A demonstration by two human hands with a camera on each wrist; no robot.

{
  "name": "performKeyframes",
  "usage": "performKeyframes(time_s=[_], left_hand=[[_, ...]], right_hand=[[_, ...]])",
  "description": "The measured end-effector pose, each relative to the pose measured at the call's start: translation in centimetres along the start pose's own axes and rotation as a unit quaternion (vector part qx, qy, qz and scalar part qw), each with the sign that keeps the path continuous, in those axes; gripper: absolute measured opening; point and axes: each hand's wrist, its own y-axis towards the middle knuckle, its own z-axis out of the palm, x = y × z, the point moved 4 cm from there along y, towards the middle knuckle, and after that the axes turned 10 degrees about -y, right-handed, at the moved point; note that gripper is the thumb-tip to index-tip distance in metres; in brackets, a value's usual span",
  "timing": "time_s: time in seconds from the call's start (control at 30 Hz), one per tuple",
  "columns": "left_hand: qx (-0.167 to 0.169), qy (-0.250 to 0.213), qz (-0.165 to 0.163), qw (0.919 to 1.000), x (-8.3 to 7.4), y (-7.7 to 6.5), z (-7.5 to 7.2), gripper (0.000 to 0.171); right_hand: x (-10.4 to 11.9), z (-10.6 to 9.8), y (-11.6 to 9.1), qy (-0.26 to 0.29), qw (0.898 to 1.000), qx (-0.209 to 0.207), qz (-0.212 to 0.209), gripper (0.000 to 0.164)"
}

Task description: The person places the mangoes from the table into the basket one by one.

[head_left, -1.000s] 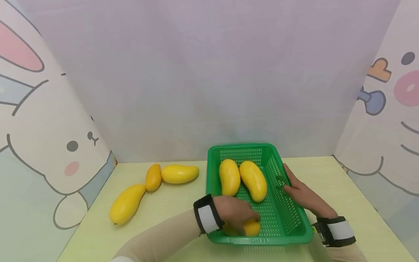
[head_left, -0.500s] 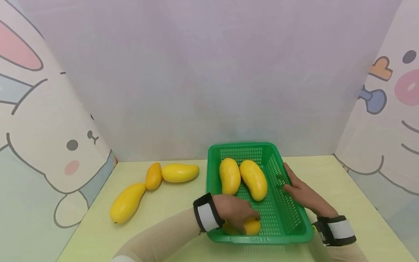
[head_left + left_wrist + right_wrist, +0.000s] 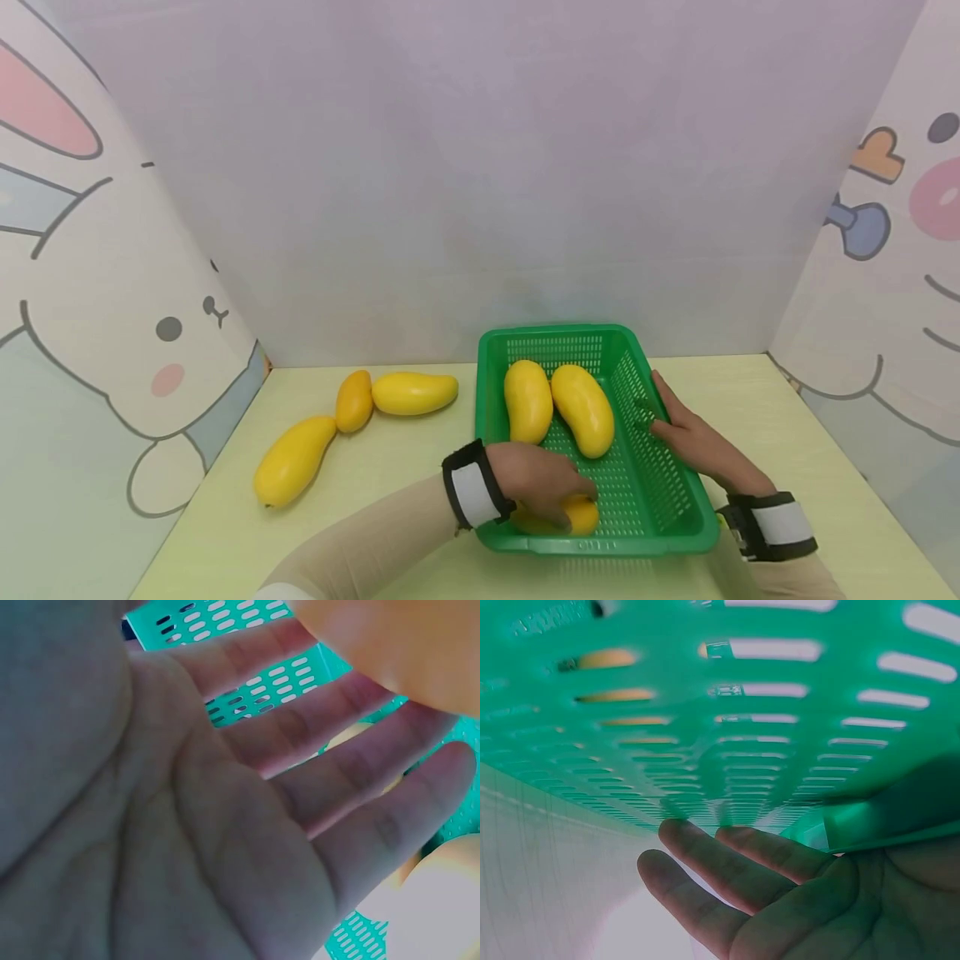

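Note:
A green perforated plastic basket point(image 3: 637, 517) stands at the right of the table. My left hand point(image 3: 536, 483) reaches into its near left corner and holds a yellow mango point(image 3: 583, 515), mostly covered by the fingers. In the left wrist view the fingertips meet the orange-yellow side of that mango point(image 3: 397, 652). Two larger yellow mangoes point(image 3: 527, 404) lie side by side toward the back of the basket. At the right side, my right hand point(image 3: 708, 450) holds the basket with the thumb at the rim. Its fingers point(image 3: 720, 862) extend along the outside of the slotted wall.
Left of the basket, three more yellow fruits lie on the pale yellow table point(image 3: 405, 467): a long one point(image 3: 295, 461), a small orange-yellow one point(image 3: 353, 402) and another lying sideways point(image 3: 414, 393). A plain pale wall point(image 3: 420, 208) rises behind, with cartoon-printed panels point(image 3: 97, 350) at both sides.

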Motion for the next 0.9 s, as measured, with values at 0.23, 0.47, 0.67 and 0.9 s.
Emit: performKeyframes(time_s=[0.23, 0.47, 0.67, 0.9], left_hand=[[-0.008, 0.011, -0.012, 0.9998, -0.1, -0.5, -0.5, 0.047], [-0.019, 0.011, -0.017, 0.9996, -0.3, -1.5, -1.1, 0.052], [-0.038, 0.007, -0.004, 0.9992, -0.3, -2.7, -1.6, 0.052], [-0.074, 0.006, 0.025, 0.997, 0.1, -4.2, -2.0, 0.051]], right_hand=[[0.3, -0.1, 0.0, -0.013, 1.0, -0.002, -0.011, 0.075], [0.2, 0.0, 0.0, -0.017, 1.0, -0.001, -0.011, 0.075], [0.2, 0.0, 0.0, -0.019, 1.0, 0.003, -0.002, 0.075], [0.2, 0.0, 0.1, -0.019, 1.0, 0.002, 0.007, 0.075]])
